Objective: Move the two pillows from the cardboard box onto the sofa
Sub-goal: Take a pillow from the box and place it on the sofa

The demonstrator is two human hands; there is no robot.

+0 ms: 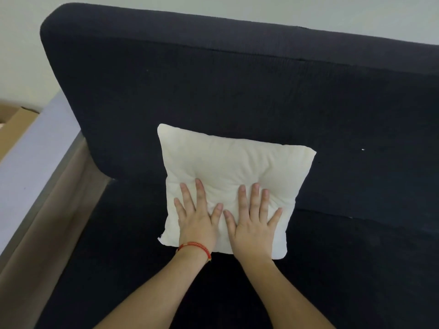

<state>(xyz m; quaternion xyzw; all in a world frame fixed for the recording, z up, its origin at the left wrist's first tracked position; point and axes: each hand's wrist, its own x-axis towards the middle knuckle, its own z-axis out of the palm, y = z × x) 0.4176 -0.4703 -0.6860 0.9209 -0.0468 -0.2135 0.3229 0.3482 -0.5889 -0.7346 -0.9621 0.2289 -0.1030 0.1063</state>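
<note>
Pressing the cream pillow flat against the dark sofa backrest, left hand and right hand spread, gripping nothing: one pillow placed, so next surely the cardboard box at far left.

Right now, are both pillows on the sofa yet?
Only one shows. A cream pillow leans against the dark sofa backrest. The left hand and right hand press flat on it. No second pillow is visible; the cardboard box peeks in at the left.
</note>
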